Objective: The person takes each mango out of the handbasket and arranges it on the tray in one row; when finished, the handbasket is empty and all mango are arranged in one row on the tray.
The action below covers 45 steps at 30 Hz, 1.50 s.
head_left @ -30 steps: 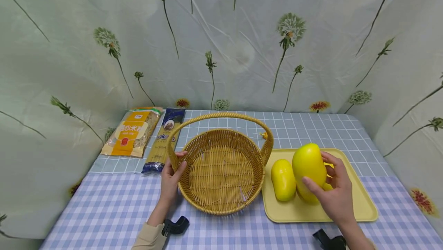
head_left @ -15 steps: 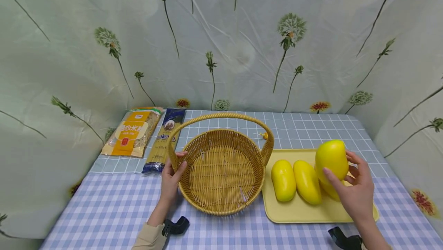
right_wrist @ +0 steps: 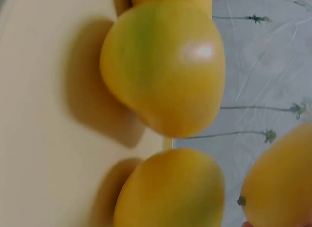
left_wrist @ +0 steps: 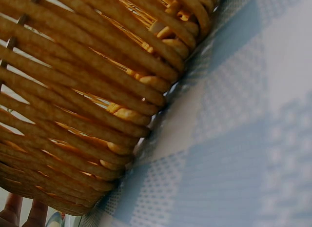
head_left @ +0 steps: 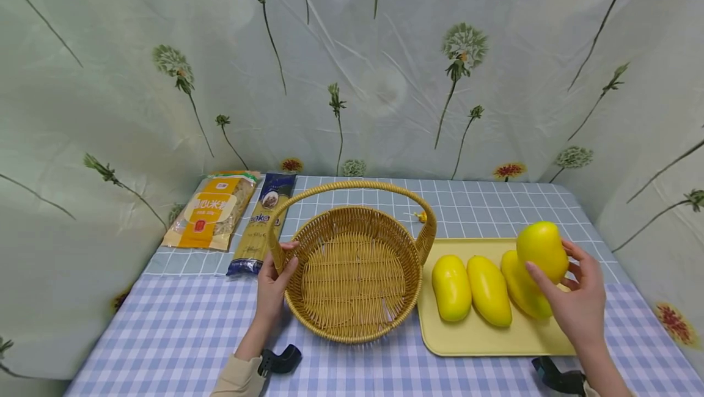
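In the head view, my right hand (head_left: 582, 296) holds a yellow mango (head_left: 542, 251) above the right part of a yellow tray (head_left: 473, 342). On that tray lie three more mangoes: one on the left (head_left: 451, 288), a middle one (head_left: 489, 291) and a right one (head_left: 522, 287), partly covered by the held mango. The right wrist view catches the held mango (right_wrist: 280, 183) at its edge, apart from those below. My left hand (head_left: 273, 284) grips the left side of a round wicker basket (head_left: 354, 287), thumb over the rim at the handle's base. The basket holds nothing.
Behind the left hand lie a blue-and-gold pasta packet (head_left: 261, 226) and an orange-labelled bag of grains (head_left: 211, 211). A small yellow item (head_left: 421, 217) sits behind the basket's handle. A floral curtain (head_left: 352, 79) backs the checked tablecloth (head_left: 181, 330).
My right hand has carried the mango rightward across the tray, uncovering the middle mango and then more of the right one. My left hand and the basket have stayed in place.
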Motion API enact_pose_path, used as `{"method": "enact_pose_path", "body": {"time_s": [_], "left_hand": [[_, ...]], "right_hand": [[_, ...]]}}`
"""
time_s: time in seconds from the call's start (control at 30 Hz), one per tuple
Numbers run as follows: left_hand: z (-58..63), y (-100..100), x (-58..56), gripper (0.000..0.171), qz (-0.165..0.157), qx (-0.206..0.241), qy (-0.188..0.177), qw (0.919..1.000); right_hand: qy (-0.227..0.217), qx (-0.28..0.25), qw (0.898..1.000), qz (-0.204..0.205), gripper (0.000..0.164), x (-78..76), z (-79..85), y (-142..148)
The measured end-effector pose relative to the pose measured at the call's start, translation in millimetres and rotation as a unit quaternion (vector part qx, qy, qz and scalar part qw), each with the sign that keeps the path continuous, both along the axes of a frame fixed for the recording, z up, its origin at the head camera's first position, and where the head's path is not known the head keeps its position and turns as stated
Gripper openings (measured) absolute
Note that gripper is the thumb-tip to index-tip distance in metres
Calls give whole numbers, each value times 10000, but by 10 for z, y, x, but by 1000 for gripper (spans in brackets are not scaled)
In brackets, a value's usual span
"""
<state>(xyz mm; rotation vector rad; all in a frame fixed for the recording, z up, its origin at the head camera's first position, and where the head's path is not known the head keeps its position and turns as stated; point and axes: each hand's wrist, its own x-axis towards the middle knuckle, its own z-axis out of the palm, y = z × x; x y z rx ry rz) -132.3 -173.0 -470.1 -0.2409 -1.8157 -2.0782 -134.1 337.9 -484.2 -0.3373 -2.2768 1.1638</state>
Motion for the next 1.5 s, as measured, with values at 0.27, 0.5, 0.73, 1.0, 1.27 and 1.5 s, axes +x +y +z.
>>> {"method": "enact_pose_path", "body": {"time_s": [0.27,0.5,0.73,1.0,1.27,1.5], "left_hand": [[-11,-3,-17,29,-71,-7,130,9999],[-15,-1,-18,29,-76,-67,116,9999],[-21,-1,-20,29,-65,-82,182,9998],[-19,1,-27,28,-70,-71,223,9997],[-14,-3,-19,28,-57,-53,127,9999],[-9,-4,-3,30,-18,7,66,10000]], "right_hand": [[-111,51,9997,-216,70,-20,7,132],[-508,-150,9974,-489,66,-45,-36,262],[-689,-103,9948,-739,68,-52,-24,311],[-1030,219,9922,-664,64,76,240,94],[-1763,967,9785,-455,77,64,174,220],[-2120,1028,9718,-105,77,163,435,83]]}}
